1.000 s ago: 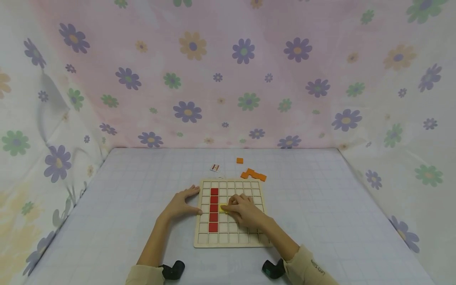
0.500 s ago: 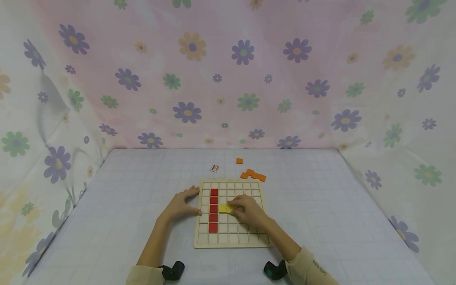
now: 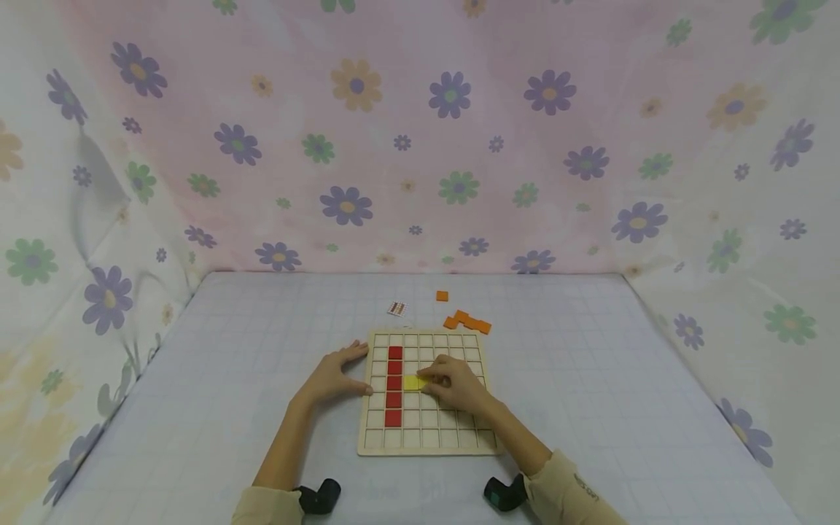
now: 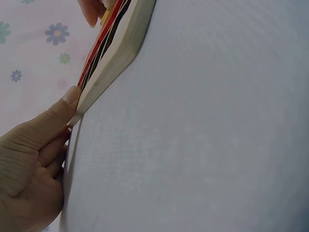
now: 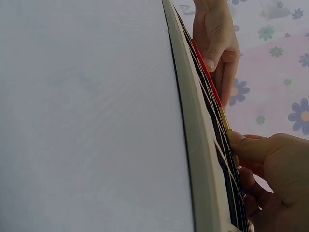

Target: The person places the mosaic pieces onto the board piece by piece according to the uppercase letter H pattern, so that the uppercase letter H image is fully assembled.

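A wooden grid board (image 3: 426, 452) lies on the table in front of me. My left hand (image 3: 329, 379) rests against its left edge, thumb and fingers spread apart; in the left wrist view the thumb (image 4: 60, 107) touches the rim. A red strip piece (image 3: 394, 383) of several squares fills part of one column. Just right of it, a yellow puzzle piece (image 3: 411, 383) lies at the middle of the grid. My right hand (image 3: 456, 385) pinches that piece's right part between thumb and fingers, hiding how far it extends. The right wrist view shows the yellow piece (image 5: 225, 118) low against the board.
Behind the board lie a small orange square (image 3: 442, 296), a zigzag orange piece (image 3: 467, 321) and a small printed card (image 3: 397, 309). Dark wrist devices sit at the left cuff (image 3: 320, 497) and right cuff (image 3: 505, 494). Flowered cloth (image 3: 420, 146) walls the table's back and sides.
My right hand has shifted slightly right along the yellow piece, so more yellow shows between the red strip and the fingertips. The left hand and board have stayed in place.
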Tool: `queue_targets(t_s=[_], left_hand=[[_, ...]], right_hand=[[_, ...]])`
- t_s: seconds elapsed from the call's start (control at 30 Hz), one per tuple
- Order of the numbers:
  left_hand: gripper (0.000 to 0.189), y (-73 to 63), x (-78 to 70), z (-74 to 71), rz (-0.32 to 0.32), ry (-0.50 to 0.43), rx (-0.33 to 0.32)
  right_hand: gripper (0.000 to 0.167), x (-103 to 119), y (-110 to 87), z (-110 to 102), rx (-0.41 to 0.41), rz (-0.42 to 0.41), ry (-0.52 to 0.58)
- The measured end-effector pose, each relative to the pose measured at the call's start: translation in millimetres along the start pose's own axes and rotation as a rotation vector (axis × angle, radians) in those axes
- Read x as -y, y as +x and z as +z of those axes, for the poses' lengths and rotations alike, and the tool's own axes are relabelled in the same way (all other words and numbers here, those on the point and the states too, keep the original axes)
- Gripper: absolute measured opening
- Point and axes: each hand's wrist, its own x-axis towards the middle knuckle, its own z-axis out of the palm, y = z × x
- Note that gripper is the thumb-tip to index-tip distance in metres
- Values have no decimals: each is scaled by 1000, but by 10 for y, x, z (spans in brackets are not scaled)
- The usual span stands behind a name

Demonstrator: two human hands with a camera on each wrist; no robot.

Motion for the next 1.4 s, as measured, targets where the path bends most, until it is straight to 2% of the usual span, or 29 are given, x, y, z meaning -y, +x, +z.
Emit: queue_targets(t_s=[0.1, 0.2, 0.5, 0.83, 1.0, 1.13, 1.2, 1.4], left_hand=[[87, 11, 6, 2, -7, 3, -3], [87, 16, 9, 4, -19, 3, -1], [88, 23, 21, -4, -4, 8, 7], [88, 23, 31, 4, 3, 6, 3], [88, 18, 28, 19, 1, 9, 2], [88, 18, 30, 18, -6, 25, -7], [89, 19, 32, 18, -9, 31, -7], [89, 16, 35, 15, -6, 25, -7]], right_hand=[[23, -2, -2, -3, 50, -14, -24], [22, -4, -13, -5, 56, -11, -24], [18, -10, -35, -56, -3, -18, -41], [20, -19, -20, -45, -50, 56, -23], [22, -33, -10, -81, 7, 44, -23], [24, -80, -1, -171, 39, 39, 37], [24, -111, 18, -225, 7, 33, 57], [22, -316, 191, -417, -186, 18, 39]])
